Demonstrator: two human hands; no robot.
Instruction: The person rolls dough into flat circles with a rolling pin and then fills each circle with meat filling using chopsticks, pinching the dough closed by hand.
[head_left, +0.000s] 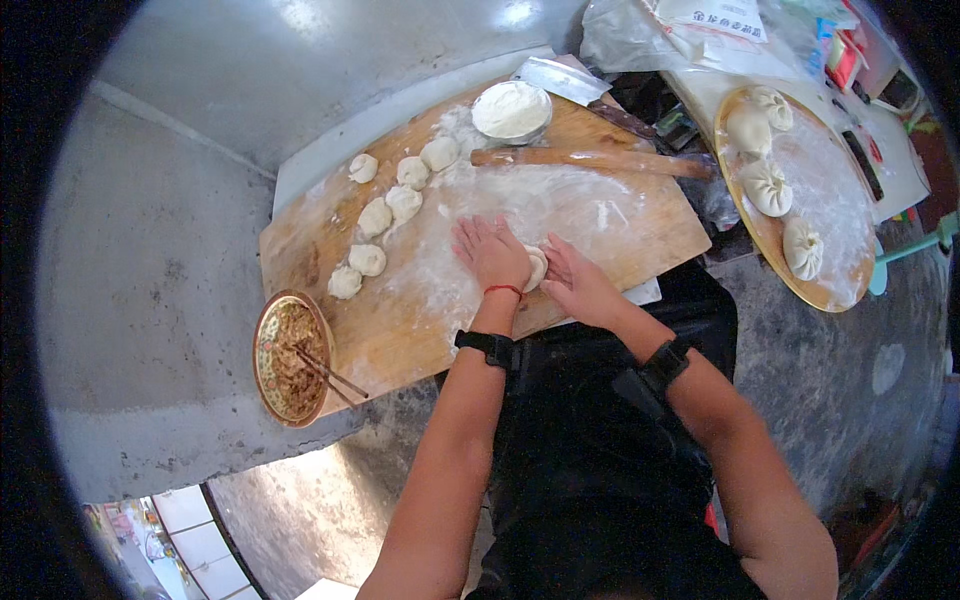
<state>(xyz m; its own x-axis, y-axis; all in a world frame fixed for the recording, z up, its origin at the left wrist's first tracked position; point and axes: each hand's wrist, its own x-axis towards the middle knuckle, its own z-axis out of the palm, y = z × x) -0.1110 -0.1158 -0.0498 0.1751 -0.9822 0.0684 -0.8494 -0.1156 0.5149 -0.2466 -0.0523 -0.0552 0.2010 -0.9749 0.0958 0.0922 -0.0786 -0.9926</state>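
Observation:
A round piece of dough (535, 268) lies on the floured wooden board (637, 240) between my hands, near the front edge. My left hand (491, 251) is flat, palm down, its fingers stretched away from me, and it covers the dough's left side. On the right, my right hand (574, 277) is slightly curved with its fingertips at the dough's edge; its grip is not closed around it. Several dough balls, among them one dough ball (367, 260), sit on the board's left half. Behind my hands lies a wooden rolling pin (585, 159).
A bowl of flour (512, 111) and a cleaver (562, 80) are at the back. At the left corner stands a patterned bowl of filling (289, 360) with chopsticks (330, 371). A round tray (832, 180) to the right holds several pleated buns (766, 187).

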